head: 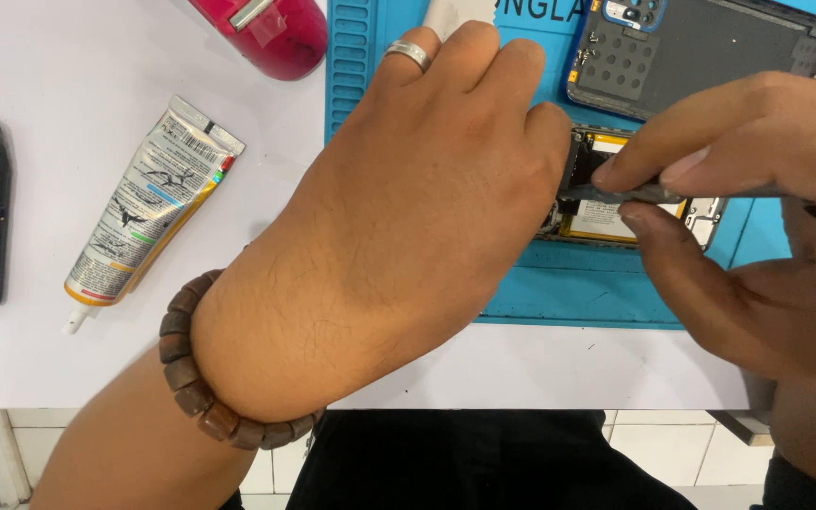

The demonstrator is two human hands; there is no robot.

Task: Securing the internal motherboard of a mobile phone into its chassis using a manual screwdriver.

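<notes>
tabletop (96, 368) carried a blue repair mat (559, 302) where an opened phone (606, 212) lay; thin and fragile, it looked best steadied by its edges. left hand (408, 217) pressed on it, fingers curled closed. right hand (757, 217) pinched a slim grey tool (620, 195) over it.
</notes>
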